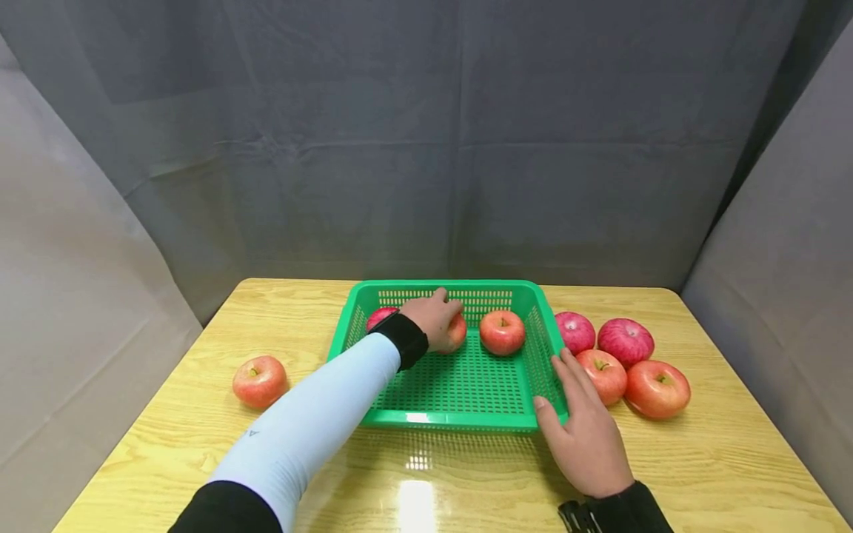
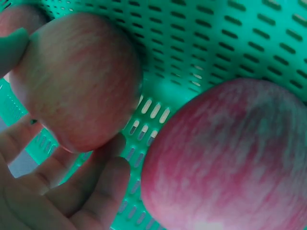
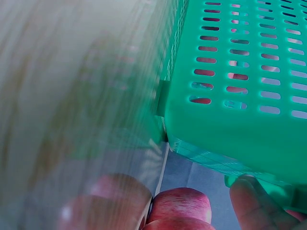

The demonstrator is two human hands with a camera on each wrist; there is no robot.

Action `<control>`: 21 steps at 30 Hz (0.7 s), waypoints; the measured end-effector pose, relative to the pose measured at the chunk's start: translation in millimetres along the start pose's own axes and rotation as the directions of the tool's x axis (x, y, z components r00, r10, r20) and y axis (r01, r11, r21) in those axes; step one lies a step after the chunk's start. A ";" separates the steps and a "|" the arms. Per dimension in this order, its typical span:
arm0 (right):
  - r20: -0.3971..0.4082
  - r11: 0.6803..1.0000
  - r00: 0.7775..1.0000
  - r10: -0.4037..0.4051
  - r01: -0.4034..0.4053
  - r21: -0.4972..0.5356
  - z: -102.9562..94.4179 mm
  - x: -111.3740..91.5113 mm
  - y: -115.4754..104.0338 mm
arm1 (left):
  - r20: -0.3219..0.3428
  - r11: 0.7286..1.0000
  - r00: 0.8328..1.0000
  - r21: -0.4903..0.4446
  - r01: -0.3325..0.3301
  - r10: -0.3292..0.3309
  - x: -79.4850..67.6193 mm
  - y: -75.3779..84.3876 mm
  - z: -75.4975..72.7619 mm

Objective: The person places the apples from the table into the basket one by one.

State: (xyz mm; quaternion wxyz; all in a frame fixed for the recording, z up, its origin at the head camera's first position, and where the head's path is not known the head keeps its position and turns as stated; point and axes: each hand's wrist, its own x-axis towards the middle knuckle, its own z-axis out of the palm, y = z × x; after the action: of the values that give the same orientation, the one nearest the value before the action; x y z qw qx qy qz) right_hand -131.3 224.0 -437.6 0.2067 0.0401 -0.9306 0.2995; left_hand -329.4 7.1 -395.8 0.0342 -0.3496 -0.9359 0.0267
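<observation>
Inside a green perforated plastic basket (image 1: pixel 460 423), my left hand (image 1: pixel 429 318) grips a pale red apple (image 2: pixel 76 81) with the thumb on one side and fingers on the other. Next to it in the basket lies a deep pink apple (image 2: pixel 230 158), partly hidden behind my wrist in the head view. Another red apple (image 1: pixel 503 332) sits to the right of the held one. My right hand (image 1: pixel 589 440) rests at the basket's front right corner, fingers extended along the rim and thumb spread. One fingertip (image 3: pixel 247 189) touches the rim in the right wrist view.
One red apple (image 1: pixel 260 382) stands on the wooden table (image 1: pixel 160 437) left of the basket. Right of it are two deep pink apples (image 1: pixel 626 341) and two lighter red apples (image 1: pixel 658 389), close together. Grey cloth (image 1: pixel 426 148) hangs behind the table and at both sides.
</observation>
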 end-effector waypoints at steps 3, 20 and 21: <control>0.002 1.000 1.000 0.003 -0.003 0.002 -0.7 -0.1 -0.3 | 0.004 1.000 1.000 -0.020 -0.002 0.002 0.8 -1.8 2.4; -0.010 1.000 1.000 -0.019 0.019 0.010 0.7 0.1 1.3 | 0.013 0.991 1.000 -0.132 0.014 -0.012 -6.1 -5.0 2.9; -0.010 1.000 1.000 -0.018 0.018 0.011 0.1 0.1 1.0 | 0.019 0.989 1.000 -0.147 0.014 -0.011 -6.0 -5.1 2.5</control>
State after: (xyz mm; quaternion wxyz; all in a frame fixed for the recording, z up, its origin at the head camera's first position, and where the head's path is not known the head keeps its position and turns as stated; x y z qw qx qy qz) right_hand -131.6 224.7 -438.2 0.2135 0.0480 -0.9275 0.3030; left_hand -328.4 -0.7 -398.2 0.0002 -0.3449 -0.9378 -0.0394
